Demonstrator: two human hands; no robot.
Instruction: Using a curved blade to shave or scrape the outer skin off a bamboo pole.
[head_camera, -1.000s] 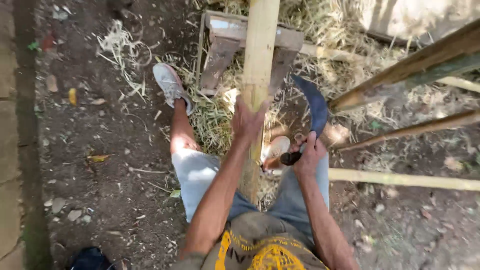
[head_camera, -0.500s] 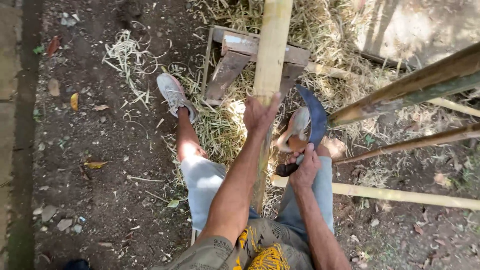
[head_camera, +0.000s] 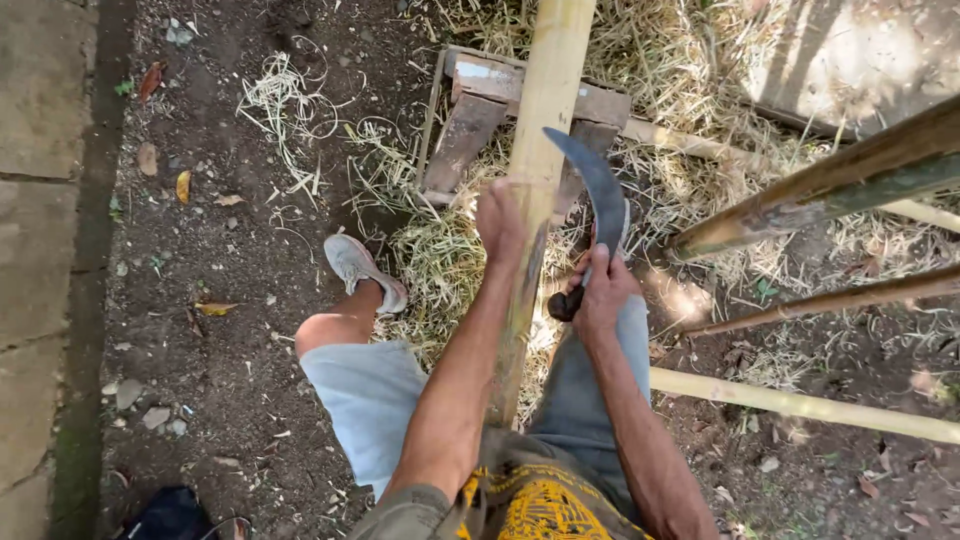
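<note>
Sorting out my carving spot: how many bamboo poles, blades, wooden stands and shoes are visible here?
Bamboo poles: 5, counting the pale pole under the left hand
Curved blades: 1, the sickle-like knife in the right hand
Wooden stands: 1
Grey shoes: 1
Total: 8

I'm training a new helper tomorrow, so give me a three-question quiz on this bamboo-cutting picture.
1. True or false: the left hand rests on the bamboo pole.
2. What does the right hand hold? A) hammer B) curved knife C) saw
3. Fill in: the pole's far end lies across a wooden ____.

Key: 1 true; 2 B; 3 stand.
</note>
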